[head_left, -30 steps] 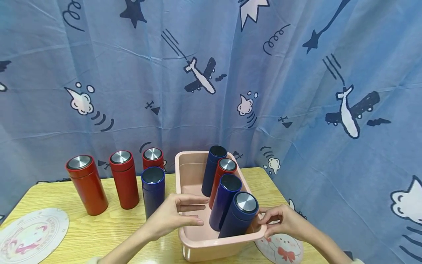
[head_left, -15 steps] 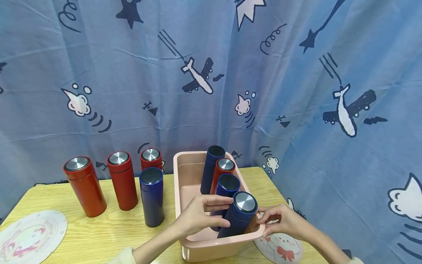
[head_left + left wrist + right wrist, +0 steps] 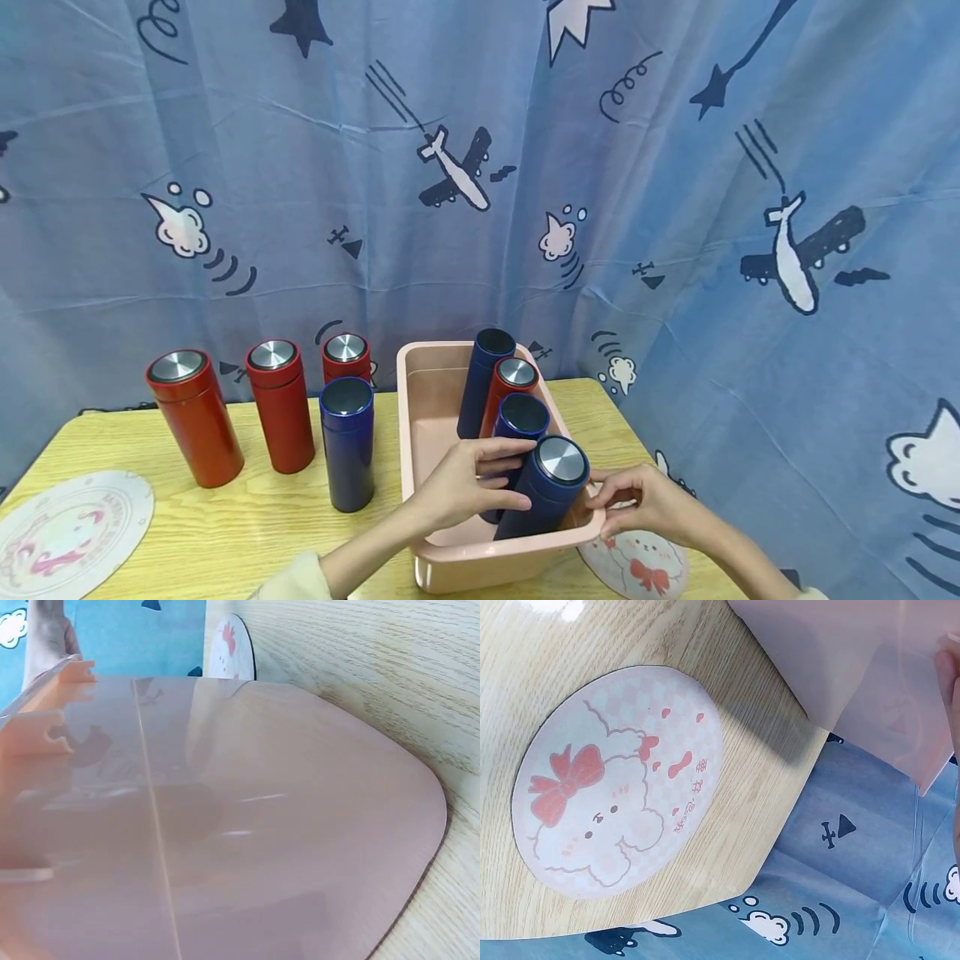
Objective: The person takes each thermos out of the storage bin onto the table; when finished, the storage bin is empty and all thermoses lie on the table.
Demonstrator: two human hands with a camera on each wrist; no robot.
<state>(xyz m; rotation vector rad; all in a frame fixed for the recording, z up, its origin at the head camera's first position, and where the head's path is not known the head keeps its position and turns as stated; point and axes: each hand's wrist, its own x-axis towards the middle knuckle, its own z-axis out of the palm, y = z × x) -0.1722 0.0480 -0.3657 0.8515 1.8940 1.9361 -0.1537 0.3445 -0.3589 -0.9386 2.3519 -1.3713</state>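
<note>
A pink plastic bin (image 3: 442,552) holds several thermos flasks in a row along its right side: a dark blue one (image 3: 483,387) at the back, a red flask (image 3: 498,398), a glossy blue flask (image 3: 522,415), and a blue silver-lidded flask (image 3: 542,504) in front. My left hand (image 3: 472,483) reaches over the bin, fingers fairly straight, fingertips right at the front flask's left side. My right hand (image 3: 637,500) pinches the bin's right rim near the front corner. In the right wrist view, fingers (image 3: 949,682) show against the bin wall (image 3: 870,667).
Left of the bin stand a glossy blue flask (image 3: 348,454) and red flasks (image 3: 198,425), (image 3: 283,417), (image 3: 347,354). A round unicorn mat (image 3: 67,533) lies at the table's left, a bear mat (image 3: 619,780) to the right. A blue curtain (image 3: 300,208) hangs behind.
My left hand has moved right, from over the bin's left part to the front flask, and stays there. My right hand keeps its place on the rim.
</note>
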